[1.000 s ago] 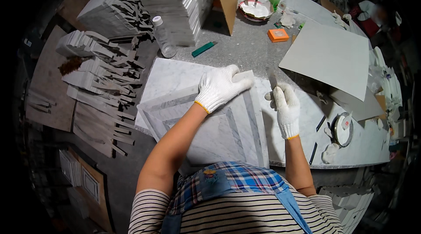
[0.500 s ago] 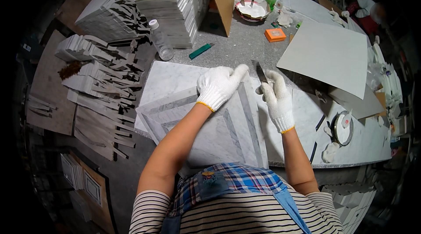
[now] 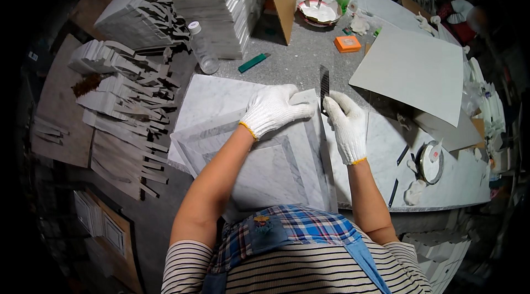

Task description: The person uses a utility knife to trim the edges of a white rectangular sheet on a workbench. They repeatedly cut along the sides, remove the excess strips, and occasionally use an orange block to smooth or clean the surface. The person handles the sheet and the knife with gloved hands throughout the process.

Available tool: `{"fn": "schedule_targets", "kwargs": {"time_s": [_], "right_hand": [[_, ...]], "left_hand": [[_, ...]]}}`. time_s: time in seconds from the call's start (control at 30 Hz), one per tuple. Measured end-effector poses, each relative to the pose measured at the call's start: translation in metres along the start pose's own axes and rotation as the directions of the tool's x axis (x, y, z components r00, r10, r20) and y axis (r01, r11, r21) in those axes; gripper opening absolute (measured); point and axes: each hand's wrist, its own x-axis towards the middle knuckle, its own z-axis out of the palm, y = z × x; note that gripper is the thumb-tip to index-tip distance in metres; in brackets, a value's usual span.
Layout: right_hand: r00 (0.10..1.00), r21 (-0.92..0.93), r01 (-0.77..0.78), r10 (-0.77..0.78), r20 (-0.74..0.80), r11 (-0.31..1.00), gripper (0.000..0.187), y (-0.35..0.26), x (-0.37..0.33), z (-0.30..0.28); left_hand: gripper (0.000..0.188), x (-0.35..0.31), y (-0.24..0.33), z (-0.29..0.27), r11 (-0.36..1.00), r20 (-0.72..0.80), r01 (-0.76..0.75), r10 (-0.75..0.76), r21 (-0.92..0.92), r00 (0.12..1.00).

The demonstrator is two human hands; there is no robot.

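Note:
A marble tile (image 3: 265, 167) with grey inlaid bands leans up against my apron, its lower part hidden by my arm and body. My left hand (image 3: 279, 107), in a white knit glove, grips the tile near its far right corner, thumb lying along the face. In my gloved right hand (image 3: 345, 123) a thin dark metal blade (image 3: 324, 81) is pinched, standing upright beside the tile's right edge. Whether the blade touches that edge I cannot tell. Another white marble tile (image 3: 201, 92) lies flat beneath, toward the left.
Past my hands lie a green utility knife (image 3: 254, 63), a clear bottle (image 3: 203, 51), an orange box (image 3: 347, 44) and a bowl of white paste (image 3: 319, 11). Tile stacks (image 3: 212, 18) stand far left. At right are a pale sheet (image 3: 414, 70) and a round tin (image 3: 430, 161).
The blade has turned more upright and come closer to the tile's right edge with my right hand. My left thumb has lowered from pointing away to lying across the tile.

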Motion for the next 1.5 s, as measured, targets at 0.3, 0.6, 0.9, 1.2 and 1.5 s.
{"fn": "schedule_targets", "kwargs": {"time_s": [0.3,0.6,0.9,1.2,1.5], "right_hand": [[0.996,-0.05,0.077,-0.078,-0.03,0.996,0.025,0.001,0.007,0.014],[0.985,-0.164,0.133,-0.149,-0.089,0.977,0.025,0.009,0.012,0.018],[0.98,-0.218,0.133,-0.161,-0.118,0.967,0.024,0.006,0.014,0.022],[0.98,-0.24,0.134,-0.165,-0.113,0.962,0.023,0.002,0.016,0.023],[0.991,-0.1,0.128,-0.132,-0.026,0.987,0.022,0.006,0.024,0.016]], "left_hand": [[0.058,0.001,-0.008,-0.006,0.997,0.069,-0.078,0.079,-0.029,0.994],[0.069,0.002,-0.006,-0.008,0.999,0.107,-0.037,0.038,-0.005,0.994],[0.062,0.002,-0.009,-0.005,0.998,0.09,-0.066,0.066,-0.009,0.994],[0.061,0.004,-0.011,-0.001,0.996,0.076,-0.085,0.084,0.017,0.994],[0.055,0.003,-0.012,0.0,0.995,0.048,-0.101,0.101,0.01,0.994]]}}
